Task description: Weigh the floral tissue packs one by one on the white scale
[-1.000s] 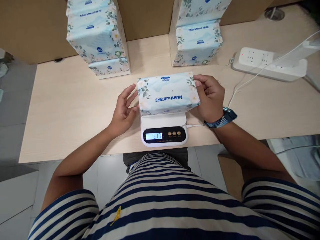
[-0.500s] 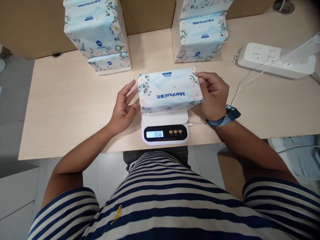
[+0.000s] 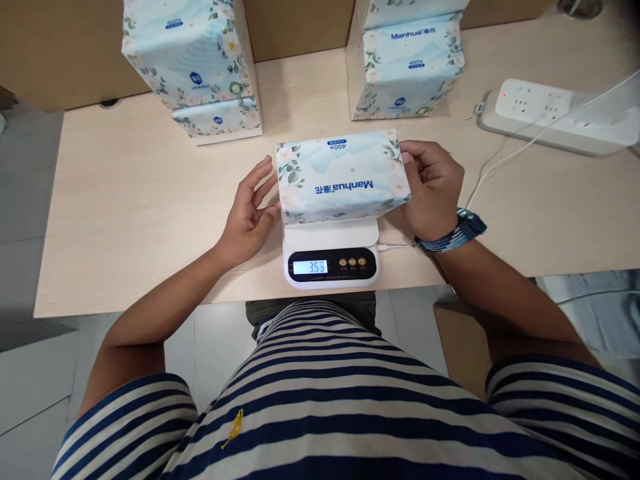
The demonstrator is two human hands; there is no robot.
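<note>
A pale blue and white pack of tissues (image 3: 345,175), printed with flowers, rests over a white kitchen scale (image 3: 330,235), its lettering upside down to me. The pack hides most of the scale's plate. On the lit display (image 3: 310,267) the digits look like 3.56. My right hand (image 3: 433,190) grips the pack's right end, thumb in front and fingers curled by the corner. At the left end, my left hand (image 3: 253,213) is open with fingers apart, the fingertips close to the pack's side; whether they touch it is unclear.
Similar tissue packs stand stacked at the back left (image 3: 193,60) and back right (image 3: 413,67), before brown cardboard (image 3: 300,30). A white power strip (image 3: 555,117) lies on the right with a white cable (image 3: 505,160). The wooden table's (image 3: 125,220) front edge is near my body.
The display's digits have changed from about 3.66 to about 3.56. My view has shifted slightly. Both hands and the pack hold nearly the same positions.
</note>
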